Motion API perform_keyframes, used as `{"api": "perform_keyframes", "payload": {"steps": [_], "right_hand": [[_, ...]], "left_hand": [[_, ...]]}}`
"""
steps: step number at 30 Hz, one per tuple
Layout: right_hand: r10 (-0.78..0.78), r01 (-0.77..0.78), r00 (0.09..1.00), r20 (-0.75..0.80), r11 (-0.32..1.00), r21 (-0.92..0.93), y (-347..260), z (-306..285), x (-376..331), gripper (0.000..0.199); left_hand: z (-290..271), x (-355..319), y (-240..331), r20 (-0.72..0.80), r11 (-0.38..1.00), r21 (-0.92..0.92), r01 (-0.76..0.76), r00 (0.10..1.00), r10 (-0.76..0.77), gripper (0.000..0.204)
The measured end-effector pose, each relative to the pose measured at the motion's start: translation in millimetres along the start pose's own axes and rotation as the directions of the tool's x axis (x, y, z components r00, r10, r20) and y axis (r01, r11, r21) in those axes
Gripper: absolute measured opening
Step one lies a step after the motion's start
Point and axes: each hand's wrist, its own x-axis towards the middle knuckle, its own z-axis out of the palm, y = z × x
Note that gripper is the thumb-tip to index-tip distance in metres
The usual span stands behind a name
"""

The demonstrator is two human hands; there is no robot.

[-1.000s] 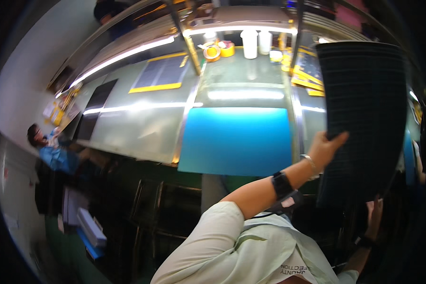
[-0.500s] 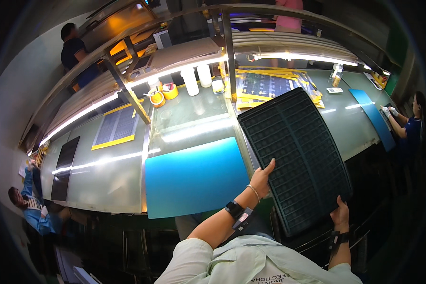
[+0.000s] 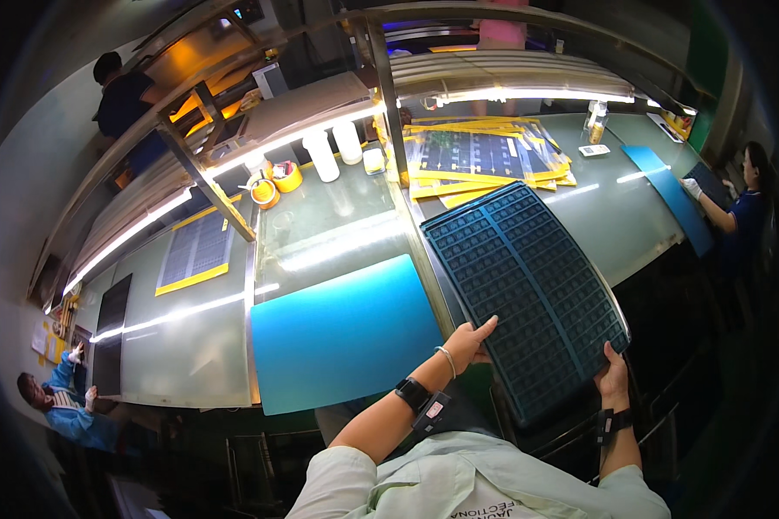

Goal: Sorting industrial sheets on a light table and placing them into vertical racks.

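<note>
Nearest the camera, the person's pale-sleeved forearms come up from the lower edge, each wrist wearing a dark strap. The left hand (image 3: 467, 343) grips the near left edge of a large dark gridded tray (image 3: 524, 290), thumb on top and fingers hidden beneath. The right hand (image 3: 613, 377) clasps the tray's near right corner, thumb over the rim. The tray is held between both hands, tilted, its far end reaching over the glass-topped bench (image 3: 337, 227) and its near end out past the bench's front edge.

Just left of the tray, a blue rectangular mat (image 3: 342, 336) lies flat on the bench at its near edge. Further left sit a dark panel (image 3: 110, 333) and a pale gridded sheet with a yellow border (image 3: 195, 253).

Beyond the tray, a stack of yellow-edged sheets (image 3: 485, 160) lies on the bench. Behind the blue mat stand two white cylindrical containers (image 3: 333, 149), and left of them yellow tape rolls (image 3: 273, 186) rest near a metal upright of the overhead light frame (image 3: 388, 91).

At the far right, another person in blue (image 3: 744, 216) handles a blue sheet (image 3: 671, 195). At the lower left a second person in blue (image 3: 61, 411) sits by the bench end, and a third in dark clothing (image 3: 121, 99) stands at the far left.
</note>
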Motion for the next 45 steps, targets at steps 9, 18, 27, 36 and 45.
{"api": "perform_keyframes", "payload": {"steps": [9,18,27,36,45], "right_hand": [[0.115,-0.122,0.992,-0.042,0.969,-0.214,12,9,50,0.027],[0.096,0.797,0.57,0.816,-0.307,-0.521,51,109,-24,0.044],[0.201,0.854,0.491,0.848,-0.305,-0.422,84,96,-19,0.027],[-0.422,0.673,0.543,0.726,-0.298,-0.677,1,136,10,0.01],[-0.46,0.613,0.659,0.595,-0.129,-0.779,-54,161,31,0.002]], "left_hand": [[12,4,-77,0.099,0.918,-0.106,0.382,0.923,-0.373,0.052],[7,-20,-72,0.232,0.846,-0.219,0.487,0.868,-0.44,0.074],[3,-33,-65,0.118,0.79,-0.412,0.454,0.886,-0.448,0.078],[6,-50,-33,0.032,-0.004,0.999,-0.036,0.815,0.579,0.022],[-16,31,9,0.322,-0.4,0.901,-0.168,0.877,0.356,0.099]]}}
